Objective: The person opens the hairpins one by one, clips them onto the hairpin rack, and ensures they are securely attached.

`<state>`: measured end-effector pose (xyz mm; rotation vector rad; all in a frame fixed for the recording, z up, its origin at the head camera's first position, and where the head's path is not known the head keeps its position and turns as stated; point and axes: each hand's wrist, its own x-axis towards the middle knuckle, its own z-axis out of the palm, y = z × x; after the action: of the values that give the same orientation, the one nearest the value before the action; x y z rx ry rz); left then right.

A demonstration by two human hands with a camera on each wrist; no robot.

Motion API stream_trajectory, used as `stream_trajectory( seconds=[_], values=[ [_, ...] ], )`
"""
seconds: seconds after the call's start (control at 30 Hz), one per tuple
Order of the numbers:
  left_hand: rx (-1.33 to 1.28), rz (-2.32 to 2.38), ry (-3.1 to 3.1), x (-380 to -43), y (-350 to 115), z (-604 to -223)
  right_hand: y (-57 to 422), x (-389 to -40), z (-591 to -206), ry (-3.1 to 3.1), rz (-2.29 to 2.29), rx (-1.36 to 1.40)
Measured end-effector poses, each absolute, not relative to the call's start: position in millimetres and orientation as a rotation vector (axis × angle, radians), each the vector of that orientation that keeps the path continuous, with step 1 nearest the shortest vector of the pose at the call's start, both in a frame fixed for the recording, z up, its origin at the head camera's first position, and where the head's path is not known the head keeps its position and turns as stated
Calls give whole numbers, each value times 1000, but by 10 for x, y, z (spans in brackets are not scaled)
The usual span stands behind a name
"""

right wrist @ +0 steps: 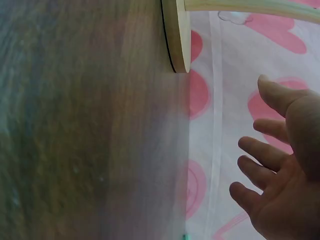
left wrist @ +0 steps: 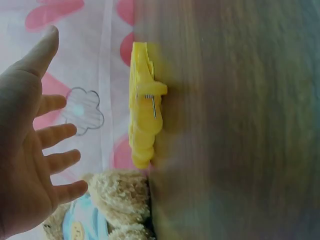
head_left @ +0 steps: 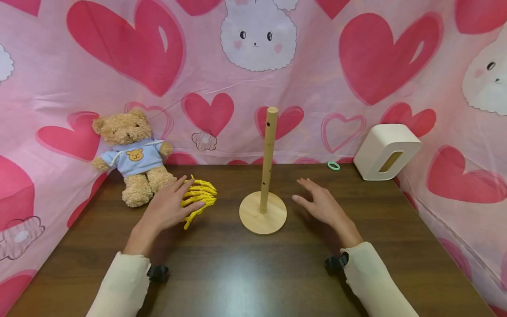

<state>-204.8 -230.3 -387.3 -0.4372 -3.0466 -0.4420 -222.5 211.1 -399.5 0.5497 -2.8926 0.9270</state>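
My left hand (head_left: pixel 168 202) hovers above the table with fingers spread and holds nothing. It overlaps a fanned-out group of yellow plastic spring clips (head_left: pixel 200 193), which look like clothes pegs. In the left wrist view, the clips (left wrist: pixel 145 112) lie on the table with a metal spring showing, apart from the hand (left wrist: pixel 30 150). My right hand (head_left: pixel 321 202) is raised to the right of a wooden stand (head_left: pixel 268 158), its fingers loosely extended and its palm bare. The stand is an upright pole with dark holes on a round base (head_left: pixel 251 218).
A teddy bear (head_left: pixel 138 156) in a blue hoodie sits at the back left, close to my left hand. At the back right are a small mint-green ring (head_left: pixel 333 166) and a white tissue box (head_left: pixel 386 152). A pink heart-print cloth (head_left: pixel 245 88) hangs behind the brown table (head_left: pixel 237 273).
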Motion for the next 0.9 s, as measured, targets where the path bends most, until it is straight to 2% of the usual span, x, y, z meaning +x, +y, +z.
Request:
stream_trajectory(
  seconds=[0.7, 0.9],
  values=[
    [-392, -806, -2969, -2076, -2508, -4006, 2040, -2239, -4191, -2966, 1216, 606],
    [-451, -838, -2979, -2067, -2593, -4055, 1997, -2252, -4255, -2942, 1270, 631]
  ],
)
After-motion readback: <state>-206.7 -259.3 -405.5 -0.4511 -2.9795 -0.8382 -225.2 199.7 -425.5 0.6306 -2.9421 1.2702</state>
